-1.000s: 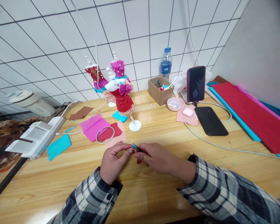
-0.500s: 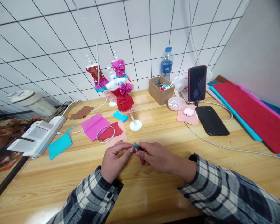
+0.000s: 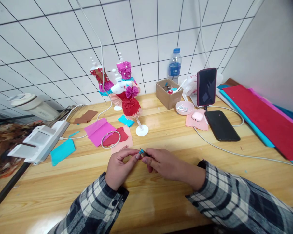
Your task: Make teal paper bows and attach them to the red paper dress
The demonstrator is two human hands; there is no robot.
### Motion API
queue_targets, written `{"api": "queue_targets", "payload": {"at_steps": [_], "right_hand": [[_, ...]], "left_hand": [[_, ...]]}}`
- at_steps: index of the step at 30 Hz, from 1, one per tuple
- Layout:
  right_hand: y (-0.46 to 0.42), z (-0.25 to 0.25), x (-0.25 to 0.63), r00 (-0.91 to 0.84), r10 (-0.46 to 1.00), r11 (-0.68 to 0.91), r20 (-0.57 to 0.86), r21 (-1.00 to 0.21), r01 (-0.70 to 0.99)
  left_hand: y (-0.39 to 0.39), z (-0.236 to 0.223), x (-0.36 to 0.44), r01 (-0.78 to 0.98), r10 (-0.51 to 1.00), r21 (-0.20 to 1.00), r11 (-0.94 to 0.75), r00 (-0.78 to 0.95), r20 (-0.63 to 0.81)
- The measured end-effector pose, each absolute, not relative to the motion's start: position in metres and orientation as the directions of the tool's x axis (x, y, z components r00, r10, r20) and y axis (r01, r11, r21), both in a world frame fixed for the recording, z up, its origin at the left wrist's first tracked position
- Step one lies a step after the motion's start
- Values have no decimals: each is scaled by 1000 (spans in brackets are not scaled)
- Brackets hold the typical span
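My left hand [image 3: 122,165] pinches a small piece of turquoise paper [image 3: 141,152] between thumb and forefinger. My right hand [image 3: 162,162] is closed around a small dark pointed metal tool [image 3: 145,154], whose tip touches the paper; its blades are too small to make out fully. Both hands are close together above the wooden table [image 3: 151,198]. Beyond them stands a miniature dress form [image 3: 130,105] in red and magenta crepe paper on a white base. Two more dress forms, one with a red bodice [image 3: 100,78] and one with a magenta top [image 3: 124,70], are behind it.
Left lie a magenta sheet [image 3: 100,131], a turquoise sheet [image 3: 62,152] and a white power strip [image 3: 42,143]. At the back are a cardboard box [image 3: 169,97], a pink bowl [image 3: 184,108] and a water bottle [image 3: 174,66]. A phone [image 3: 222,126] and red paper [image 3: 266,117] lie right.
Almost nothing differs. Both hands keep the same place and grip, with the tool's tip still at the turquoise paper; the view has shifted very slightly.
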State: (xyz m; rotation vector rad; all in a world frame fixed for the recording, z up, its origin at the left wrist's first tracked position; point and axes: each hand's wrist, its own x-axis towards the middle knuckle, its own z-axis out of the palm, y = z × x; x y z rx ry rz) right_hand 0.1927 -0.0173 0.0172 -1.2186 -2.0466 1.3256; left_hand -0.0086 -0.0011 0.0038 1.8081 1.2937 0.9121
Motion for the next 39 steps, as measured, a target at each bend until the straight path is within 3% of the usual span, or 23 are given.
{"api": "queue_targets", "payload": {"at_steps": [10,29,39], "right_hand": [[-18,15,192,-538,836,172,-109,-879,445],[-18,12,187,-530,846,221,-56,-868,444],[-18,14,187,-555,830,174,-47,-925,338]], "left_hand": [[-1,1,-10,452,948,847,-279,272,167],[-2,4,-5,427,966,879,-211,228,121],[-1,3,-5,405,964,888,-217,230,130]]}}
